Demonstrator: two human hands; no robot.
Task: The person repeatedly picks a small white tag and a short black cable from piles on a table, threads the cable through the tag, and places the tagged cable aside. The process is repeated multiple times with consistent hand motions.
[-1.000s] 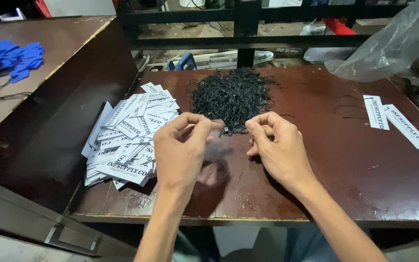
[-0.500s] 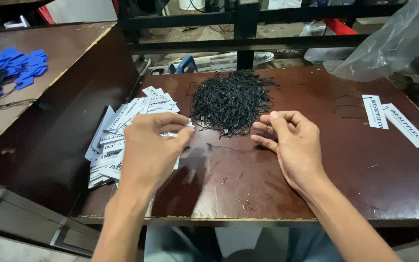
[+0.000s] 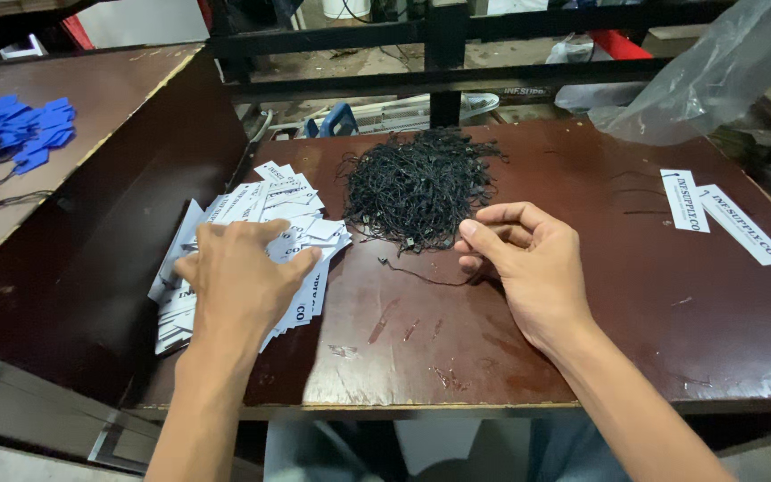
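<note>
My left hand (image 3: pixel 238 278) lies palm down on a spread pile of white printed paper tags (image 3: pixel 265 219) at the left of the brown table (image 3: pixel 528 348), fingers spread over the tags. My right hand (image 3: pixel 528 263) rests near the table's middle with fingers curled, pinching a thin black string (image 3: pixel 417 272) that trails left across the wood. Just beyond both hands sits a heap of black strings (image 3: pixel 421 187).
Two white tags (image 3: pixel 725 219) lie at the table's right. A clear plastic bag (image 3: pixel 716 76) sits at the back right. A second table to the left holds blue tags (image 3: pixel 33 134). A dark metal frame (image 3: pixel 439 54) runs behind.
My left hand has moved left from beside the right hand down onto the white tag pile. The right hand stays near the string heap, holding one string.
</note>
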